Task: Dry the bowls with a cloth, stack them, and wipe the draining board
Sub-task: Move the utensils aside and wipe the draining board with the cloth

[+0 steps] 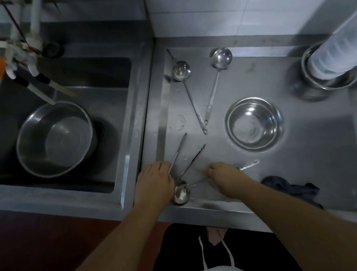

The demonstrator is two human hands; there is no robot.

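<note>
A stack of steel bowls [254, 122] stands on the draining board [307, 150]. A dark blue cloth [292, 186] lies crumpled at the board's front right, with no hand on it. At the front left, my left hand [153, 181] grips two ladle handles [180, 147] close to their cups. My right hand [226, 174] curls down over the handle of a third ladle [181, 193], whose cup lies between my hands. A large steel bowl [55, 138] sits tilted in the sink [121, 109].
Two more ladles [181, 70] [222, 56] lie in a V at the back of the board. At the back right a steel bowl [330, 81] holds a leaning stack of plastic cups [339, 48]. A tap [26, 54] hangs over the sink.
</note>
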